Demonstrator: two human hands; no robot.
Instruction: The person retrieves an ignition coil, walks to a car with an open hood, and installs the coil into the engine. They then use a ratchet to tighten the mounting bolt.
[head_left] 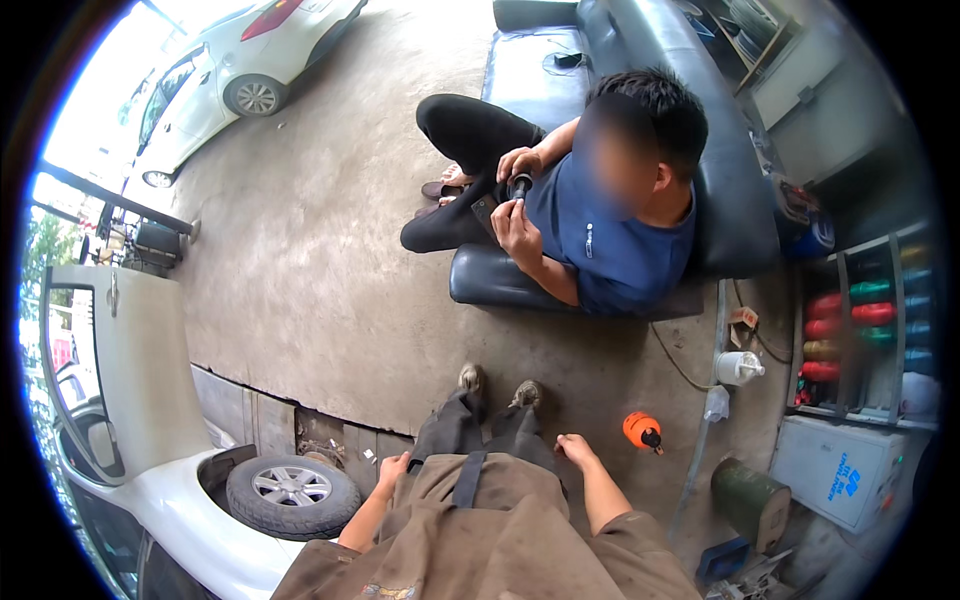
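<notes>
My left hand (pixel 393 469) hangs beside my trousers, its fingers loosely curled with nothing visible in them. On the other side, my right hand (pixel 574 448) is held a little away from my body, also loosely curled, and I see nothing in it. My left hand is nearest to a car wheel (pixel 290 486) with a silver rim, at the side of a white vehicle. To the right of my right hand, an orange bottle (pixel 641 430) with a black top is on the floor. My shoes (pixel 526 394) show below a brown garment.
A person (pixel 620 220) in blue sits on a black sofa (pixel 735 200), holding a small dark object. A white car (pixel 235 75) stands far left. Shelves (pixel 843 330) with coloured bottles, a grey box (pixel 832 472) and a green canister (pixel 748 503) line the right. A white jug (pixel 740 368) stands nearby.
</notes>
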